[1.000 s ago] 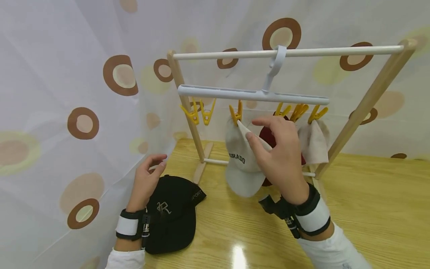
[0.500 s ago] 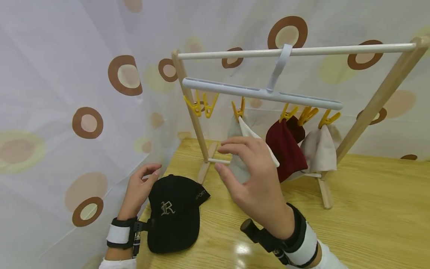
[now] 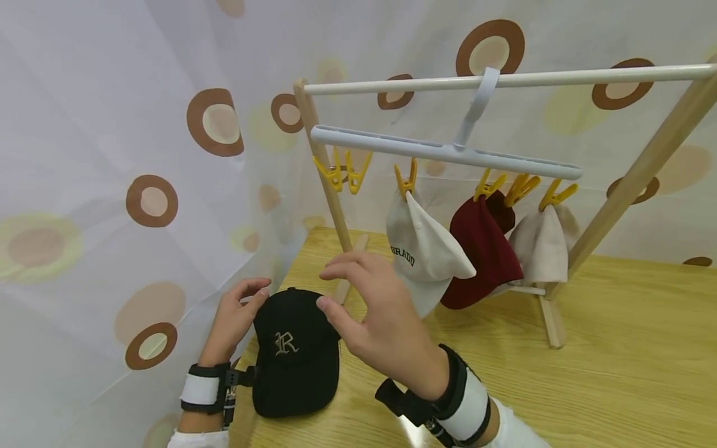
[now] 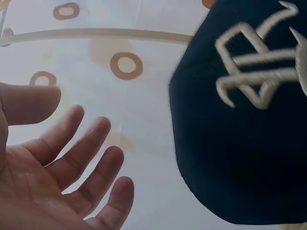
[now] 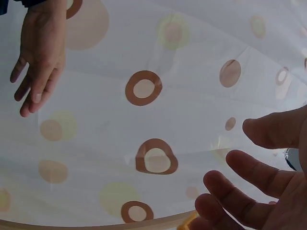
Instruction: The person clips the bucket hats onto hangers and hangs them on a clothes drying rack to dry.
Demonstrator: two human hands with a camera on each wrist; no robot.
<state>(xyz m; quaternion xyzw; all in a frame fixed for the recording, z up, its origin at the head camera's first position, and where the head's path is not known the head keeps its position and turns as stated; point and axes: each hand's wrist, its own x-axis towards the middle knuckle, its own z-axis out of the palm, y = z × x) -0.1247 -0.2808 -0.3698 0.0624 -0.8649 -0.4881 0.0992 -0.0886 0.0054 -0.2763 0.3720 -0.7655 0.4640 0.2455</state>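
Observation:
A black baseball cap (image 3: 297, 379) with an embroidered R lies on the wooden table at the left. My left hand (image 3: 234, 317) is beside its crown, fingers loosely bent and holding nothing; the left wrist view shows bare space between its fingers and the cap (image 4: 230, 143). Between the black cap and the hanging caps is my right hand (image 3: 381, 317), thumb and fingers apart with nothing between them. A white cap (image 3: 428, 249) with dark lettering hangs from a yellow clip (image 3: 406, 180). Right of it hang a dark red cap (image 3: 484, 249) and a beige cap (image 3: 538, 246), also clipped.
A pale hanger (image 3: 392, 144) hooks over the white rod (image 3: 560, 79) of a wooden-sided rack (image 3: 644, 180). Two yellow clips (image 3: 354, 175) at its left end hold nothing. A patterned curtain (image 3: 112, 93) closes off the back and left of the table (image 3: 633, 348).
My right hand has left the white cap and moved left and down toward the black cap. The white cap now hangs from its clip, and the hanger has swung slightly. The left hand stays by the black cap.

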